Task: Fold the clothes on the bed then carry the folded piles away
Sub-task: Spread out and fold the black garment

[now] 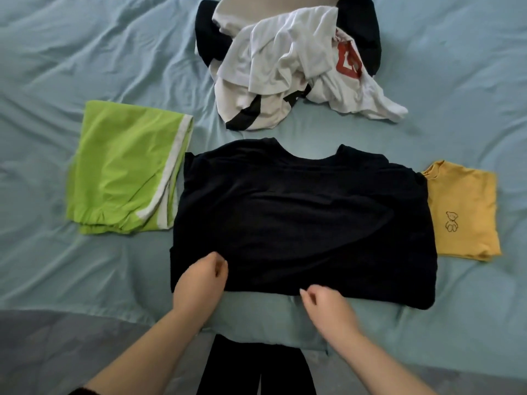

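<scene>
From the head camera, a soft black T-shirt [302,218] lies flat and broad on the wrinkled pale blue sheet [85,280], between folded lime-green shorts [122,169] and a folded mustard top [467,212]. A crumpled heap of clothes [291,61] sits beyond. The left hand [199,277] pinches its near hem; the right hand [328,306] pinches the same hem just beside.
</scene>
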A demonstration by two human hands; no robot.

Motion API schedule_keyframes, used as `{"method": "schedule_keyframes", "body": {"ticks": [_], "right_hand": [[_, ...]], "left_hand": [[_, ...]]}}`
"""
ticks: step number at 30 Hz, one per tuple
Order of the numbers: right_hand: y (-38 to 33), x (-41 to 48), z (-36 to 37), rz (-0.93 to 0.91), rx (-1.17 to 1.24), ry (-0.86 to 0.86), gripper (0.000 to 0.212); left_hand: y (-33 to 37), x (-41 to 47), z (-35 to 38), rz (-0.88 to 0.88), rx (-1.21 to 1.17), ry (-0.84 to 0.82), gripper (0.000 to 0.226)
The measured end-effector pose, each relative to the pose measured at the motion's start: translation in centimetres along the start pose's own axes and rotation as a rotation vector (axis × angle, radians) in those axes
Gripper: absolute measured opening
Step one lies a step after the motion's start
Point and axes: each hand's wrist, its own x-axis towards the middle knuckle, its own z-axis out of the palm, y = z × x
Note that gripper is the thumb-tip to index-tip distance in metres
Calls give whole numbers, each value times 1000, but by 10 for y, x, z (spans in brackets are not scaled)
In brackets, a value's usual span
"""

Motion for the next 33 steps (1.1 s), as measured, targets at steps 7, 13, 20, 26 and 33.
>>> {"method": "schedule_keyframes", "body": {"ticks": [7,13,20,26,33], "right_hand": [[-58,73,-2,-592,-649,205,70],[-84,86,-31,-459,-436,253,52],[-225,160,-69,-387,-20,178,56],[-263,193,-69,-500,-68,314,16],[-249,175,-39,-470,-7,453,41]], "left_hand": [[-62,65,-9,317,553,-59,86],[-82,54,-32,320,255,123,69],[-79,36,-11,-475,-436,222,63],[-92,45,2,-454,-769,103,32],[-92,57,-2,-466,-823,111,23]]}}
